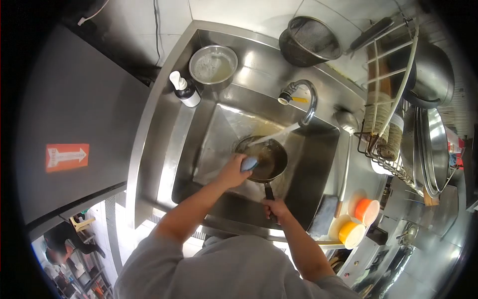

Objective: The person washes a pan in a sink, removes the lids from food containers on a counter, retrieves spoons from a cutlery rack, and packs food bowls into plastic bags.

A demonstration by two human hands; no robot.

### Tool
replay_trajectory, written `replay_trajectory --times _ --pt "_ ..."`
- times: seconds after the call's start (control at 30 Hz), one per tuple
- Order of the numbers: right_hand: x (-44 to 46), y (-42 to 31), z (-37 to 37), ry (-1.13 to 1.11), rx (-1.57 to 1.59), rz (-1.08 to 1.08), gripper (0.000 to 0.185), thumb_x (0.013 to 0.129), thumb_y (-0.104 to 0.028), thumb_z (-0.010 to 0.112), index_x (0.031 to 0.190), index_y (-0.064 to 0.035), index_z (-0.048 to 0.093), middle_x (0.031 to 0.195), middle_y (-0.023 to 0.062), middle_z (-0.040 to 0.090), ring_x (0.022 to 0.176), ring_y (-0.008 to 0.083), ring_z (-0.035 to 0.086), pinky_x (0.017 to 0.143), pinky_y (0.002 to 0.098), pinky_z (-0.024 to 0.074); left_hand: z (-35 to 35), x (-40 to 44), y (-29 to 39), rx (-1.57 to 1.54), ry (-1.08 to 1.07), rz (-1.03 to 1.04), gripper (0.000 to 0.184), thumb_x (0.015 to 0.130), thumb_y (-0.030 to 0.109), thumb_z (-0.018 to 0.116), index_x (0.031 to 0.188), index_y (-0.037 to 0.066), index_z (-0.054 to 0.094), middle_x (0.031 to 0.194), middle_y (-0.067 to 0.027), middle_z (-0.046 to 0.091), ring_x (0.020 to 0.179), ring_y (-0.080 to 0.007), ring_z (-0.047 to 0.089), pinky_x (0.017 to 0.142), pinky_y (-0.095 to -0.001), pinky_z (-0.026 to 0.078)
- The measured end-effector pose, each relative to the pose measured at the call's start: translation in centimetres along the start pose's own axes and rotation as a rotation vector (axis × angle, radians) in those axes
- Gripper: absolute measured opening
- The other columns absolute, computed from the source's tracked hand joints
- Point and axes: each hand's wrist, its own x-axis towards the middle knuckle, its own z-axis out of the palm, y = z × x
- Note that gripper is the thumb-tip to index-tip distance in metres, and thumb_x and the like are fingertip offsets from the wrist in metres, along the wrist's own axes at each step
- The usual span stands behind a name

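Note:
My left hand (235, 172) grips a blue sponge (249, 163) at the left side of a dark frying pan (273, 155) in the sink (209, 172). My right hand (276, 209) is wrapped round the pan's black handle (269, 191), on the side nearest me. From the curved faucet (312, 102) a pale stream of water (279, 133) runs toward the pan. Brownish wet patches show on the pan's inner surface. The sponge's underside is hidden by my fingers.
A metal bowl of sudsy liquid (213, 65) and a dark pump bottle (187, 94) stand at the back left. A dark pot (308, 42) sits behind the faucet. Orange (367, 212) and yellow (351, 234) tubs and a wire rack (393, 164) with pans are right. Another person (64, 244) is lower left.

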Motion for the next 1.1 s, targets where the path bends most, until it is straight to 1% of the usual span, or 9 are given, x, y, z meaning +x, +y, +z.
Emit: replay_trajectory --times 0.07,0.27,0.33,0.53,0.6,0.73,0.8,0.93,1.1 --pt "-0.6 0.7 0.6 0.065 -0.062 0.049 0.023 0.090 -0.019 0.068 0.077 -0.0071 0.053 0.057 0.0037 0.049 0.045 0.0160 0.049 0.041 0.0319 0.0397 2.3 1.5 -2.0 0.139 0.222 0.207 0.065 0.080 0.024 0.075 0.134 0.003 0.045 0.123 -0.0223 0.055 0.111 -0.0390 0.059 0.098 -0.0438 0.047" --pt "2.1 1.0 0.3 0.066 -0.282 0.011 0.031 0.095 -0.031 0.064 0.078 -0.0061 0.055 0.056 0.0058 0.049 0.042 0.0173 0.048 0.041 0.0332 0.0399 6.9 4.1 -6.3 0.139 0.023 -0.038 0.061 0.079 0.029 0.076 0.130 0.006 0.055 0.138 -0.0212 0.048 0.121 -0.0418 0.053 0.104 -0.0449 0.044" --pt "4.2 2.3 -0.2 0.126 -0.266 0.048 0.043 0.098 -0.042 0.058 0.078 -0.0050 0.056 0.058 0.0069 0.052 0.042 0.0183 0.050 0.041 0.0340 0.0410 7.7 4.3 -8.3 0.581 -0.229 -0.031 0.050 0.077 0.028 0.076 0.120 0.004 0.064 0.135 -0.0209 0.054 0.123 -0.0387 0.054 0.102 -0.0451 0.046" --pt "10.1 6.4 -4.1 0.188 -0.621 0.042 0.060 0.097 -0.059 0.050 0.076 -0.0034 0.057 0.059 0.0084 0.054 0.045 0.0217 0.054 0.043 0.0372 0.0434 11.2 9.8 -18.7 0.665 -0.399 -0.124 0.034 0.078 0.019 0.072 0.108 0.002 0.069 0.120 -0.0222 0.064 0.110 -0.0376 0.062 0.092 -0.0457 0.052" --pt "11.5 8.1 -5.6 0.209 -0.690 0.046 0.063 0.096 -0.061 0.049 0.076 -0.0027 0.058 0.059 0.0089 0.054 0.045 0.0224 0.055 0.044 0.0379 0.0436 12.1 12.4 -22.2 0.644 -0.095 -0.119 0.029 0.084 0.017 0.065 0.108 0.002 0.069 0.115 -0.0231 0.066 0.105 -0.0384 0.065 0.091 -0.0462 0.053" --pt "10.7 6.2 -5.0 0.196 -0.673 0.132 0.067 0.096 -0.064 0.047 0.075 -0.0012 0.058 0.058 0.0101 0.054 0.046 0.0228 0.055 0.045 0.0387 0.0436 10.3 17.3 -16.4 0.501 0.130 -0.080 0.027 0.088 0.015 0.057 0.110 0.003 0.069 0.115 -0.0228 0.066 0.106 -0.0367 0.065 0.090 -0.0464 0.053" --pt "12.2 7.7 -5.3 0.197 -0.661 0.074 0.068 0.096 -0.064 0.046 0.075 -0.0012 0.058 0.057 0.0102 0.053 0.046 0.0227 0.054 0.046 0.0383 0.0436 7.8 15.0 -4.5 0.233 0.216 -0.346 0.029 0.087 0.015 0.056 0.110 0.004 0.068 0.116 -0.0226 0.066 0.108 -0.0365 0.064 0.092 -0.0458 0.052" --pt "11.1 6.6 -5.4 0.184 -0.503 0.158 0.068 0.097 -0.064 0.045 0.074 -0.0010 0.058 0.056 0.0098 0.053 0.047 0.0226 0.053 0.046 0.0382 0.0428 18.0 16.8 -12.7 0.516 -0.140 -0.096 0.030 0.087 0.015 0.051 0.109 0.005 0.070 0.115 -0.0227 0.066 0.108 -0.0367 0.065 0.093 -0.0461 0.052" --pt "10.9 7.8 -6.5 0.195 -0.724 0.007 0.071 0.095 -0.066 0.046 0.073 0.0001 0.059 0.059 0.0106 0.055 0.049 0.0233 0.056 0.048 0.0384 0.0437 13.2 14.0 -16.0 0.584 -0.170 -0.060 0.030 0.088 0.015 0.050 0.106 0.001 0.070 0.113 -0.0249 0.066 0.108 -0.0370 0.065 0.094 -0.0467 0.051"
